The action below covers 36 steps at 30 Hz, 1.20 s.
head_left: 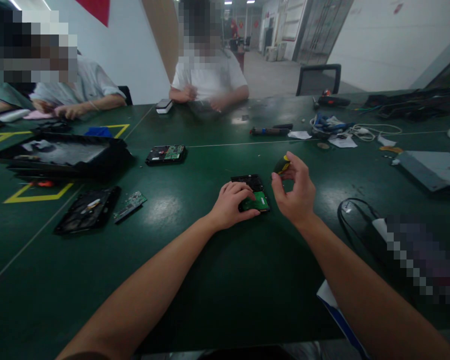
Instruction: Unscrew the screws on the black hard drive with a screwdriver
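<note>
A hard drive (261,201) with a green circuit board and black casing lies on the table in front of me. My left hand (232,204) steadies it from the left, the fingers across its top and the thumb along the near edge. My right hand (295,190) is raised just to the right of the drive, fingers closed round a screwdriver (281,165) with a black and yellow handle. The screwdriver's shaft cannot be made out. Part of the drive is hidden under my left hand.
To the left are another drive (166,154), a loose circuit board (130,206), a black casing (88,210) and a black tray (71,155). Cables (333,125) and a grey metal box (433,169) lie to the right. Two people (210,80) sit across the table.
</note>
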{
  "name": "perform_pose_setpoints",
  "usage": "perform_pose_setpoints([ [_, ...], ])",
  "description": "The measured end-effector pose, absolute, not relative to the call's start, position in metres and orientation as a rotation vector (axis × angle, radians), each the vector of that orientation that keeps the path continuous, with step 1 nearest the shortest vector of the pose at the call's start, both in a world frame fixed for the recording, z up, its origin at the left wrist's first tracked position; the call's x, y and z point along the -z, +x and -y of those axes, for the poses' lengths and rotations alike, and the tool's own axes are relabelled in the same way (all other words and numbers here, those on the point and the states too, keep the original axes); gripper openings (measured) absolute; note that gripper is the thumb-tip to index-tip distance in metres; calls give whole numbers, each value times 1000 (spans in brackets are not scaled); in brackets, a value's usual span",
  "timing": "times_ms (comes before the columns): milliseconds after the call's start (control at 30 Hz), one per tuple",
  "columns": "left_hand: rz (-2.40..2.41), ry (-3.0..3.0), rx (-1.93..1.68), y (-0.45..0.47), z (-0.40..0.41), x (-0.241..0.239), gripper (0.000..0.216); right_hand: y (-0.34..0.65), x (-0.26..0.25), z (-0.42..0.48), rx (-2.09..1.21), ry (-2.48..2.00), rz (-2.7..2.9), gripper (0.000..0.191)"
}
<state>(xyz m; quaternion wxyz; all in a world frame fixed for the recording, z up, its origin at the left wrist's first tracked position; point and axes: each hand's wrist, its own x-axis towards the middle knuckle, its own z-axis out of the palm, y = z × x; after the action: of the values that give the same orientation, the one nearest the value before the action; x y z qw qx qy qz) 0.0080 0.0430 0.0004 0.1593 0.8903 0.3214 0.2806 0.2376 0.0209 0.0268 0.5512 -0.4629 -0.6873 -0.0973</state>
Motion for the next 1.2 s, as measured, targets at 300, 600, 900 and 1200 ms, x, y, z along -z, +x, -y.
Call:
perform_pose_setpoints([
  [300,-917,2534,-791,8,-42,-2,42,238,-29,-20,266,-1112,1625,65],
  [600,-927,2519,-769,8,-42,-4,41,238,-26,-22,229,-1124,1613,66],
  [900,-922,2528,-780,8,-42,-3,42,238,-26,-22,228,-1101,1618,66],
  [1200,-923,2529,-783,8,-41,-5,41,239,-26,-22,222,-1100,1628,66],
])
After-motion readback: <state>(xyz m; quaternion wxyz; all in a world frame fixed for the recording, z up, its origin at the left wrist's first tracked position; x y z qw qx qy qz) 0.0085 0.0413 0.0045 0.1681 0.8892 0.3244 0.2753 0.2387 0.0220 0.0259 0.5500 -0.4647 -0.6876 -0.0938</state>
